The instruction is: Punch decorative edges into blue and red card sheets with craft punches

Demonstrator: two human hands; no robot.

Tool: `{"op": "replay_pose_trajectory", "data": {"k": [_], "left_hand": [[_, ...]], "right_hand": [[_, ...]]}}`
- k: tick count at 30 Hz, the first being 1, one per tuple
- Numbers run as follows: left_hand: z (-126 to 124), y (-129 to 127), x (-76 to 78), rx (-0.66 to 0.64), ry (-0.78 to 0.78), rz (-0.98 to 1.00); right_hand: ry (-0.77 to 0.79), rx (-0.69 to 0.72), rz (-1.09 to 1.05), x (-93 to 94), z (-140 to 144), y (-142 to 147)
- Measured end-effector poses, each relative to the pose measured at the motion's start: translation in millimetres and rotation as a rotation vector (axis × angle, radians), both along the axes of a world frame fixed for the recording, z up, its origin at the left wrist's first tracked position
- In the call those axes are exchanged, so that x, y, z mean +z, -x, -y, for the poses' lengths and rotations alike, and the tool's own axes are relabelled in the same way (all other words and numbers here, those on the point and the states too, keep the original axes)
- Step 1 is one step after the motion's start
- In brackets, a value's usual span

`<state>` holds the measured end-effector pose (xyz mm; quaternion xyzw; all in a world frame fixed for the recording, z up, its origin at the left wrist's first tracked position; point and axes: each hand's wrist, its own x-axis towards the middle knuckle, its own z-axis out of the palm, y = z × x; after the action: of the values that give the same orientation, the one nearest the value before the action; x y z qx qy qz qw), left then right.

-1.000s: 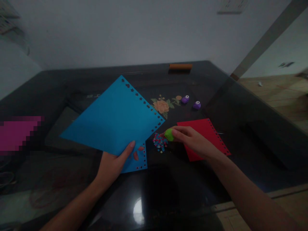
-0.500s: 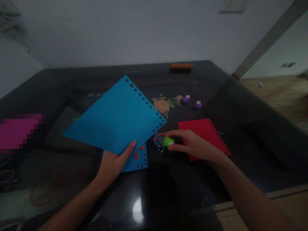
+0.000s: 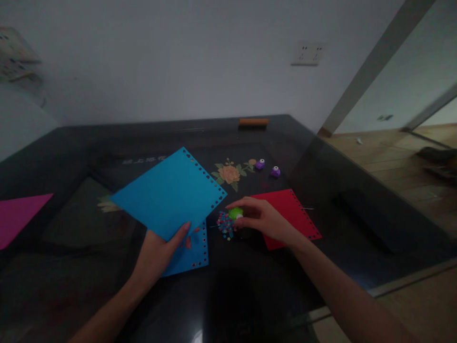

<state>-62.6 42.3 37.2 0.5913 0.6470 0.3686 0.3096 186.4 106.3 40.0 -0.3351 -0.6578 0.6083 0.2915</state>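
Note:
My left hand (image 3: 162, 252) is closed on the near corner of a sheet of blue paper (image 3: 167, 193), thumb on top. Small shaped holes run along this sheet's right edge. Beneath it, partly covered, lies a second blue sheet (image 3: 194, 255) with punched edges. Between the thumb and fingers of my right hand (image 3: 262, 219) is a green craft punch (image 3: 235, 213) with a white part. Under and beside the punch is a small heap of coloured paper cut-outs (image 3: 224, 224). A red sheet (image 3: 293, 214), holes along its right edge, lies partly behind my right hand.
Two purple craft punches (image 3: 275, 171) stand beyond the red sheet, near a printed flower (image 3: 229, 174). An orange-brown roll (image 3: 253, 122) lies by the wall. A pink sheet (image 3: 21, 214) is at far left. A dark oblong object (image 3: 371, 219) lies at right.
The view has tilted up and shifted right, so the table sits lower and further left. Both hands keep their hold on the blue paper and the green punch.

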Motion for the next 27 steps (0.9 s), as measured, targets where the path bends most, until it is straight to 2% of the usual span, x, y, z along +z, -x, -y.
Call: {"op": "replay_pose_trajectory", "data": {"k": [7, 16, 20, 23, 26, 27], "left_hand": [[-2, 2, -2.7, -0.027, -0.044, -0.033], [-3, 2, -4.5, -0.054, -0.008, -0.036], [-2, 2, -3.4, -0.07, -0.037, -0.012], [-2, 1, -5.8, -0.074, -0.038, 0.005], [-2, 2, -10.4, -0.078, -0.02, 0.001], [-2, 2, -12.1, -0.078, -0.012, -0.006]], "right_hand": [[-0.043, -0.197, -0.066, -5.8, -5, 1], [-0.097, -0.392, -0.065, -6.9, -6, 4], [-0.228, -0.476, -0.043, -4.6, -27, -13], [-0.464, -0.585, 0.123, -6.5, -57, -36], [-0.733, -0.665, 0.573, -11.7, -89, -58], [-0.762, -0.663, 0.637, -14.0, -99, -63]]}}
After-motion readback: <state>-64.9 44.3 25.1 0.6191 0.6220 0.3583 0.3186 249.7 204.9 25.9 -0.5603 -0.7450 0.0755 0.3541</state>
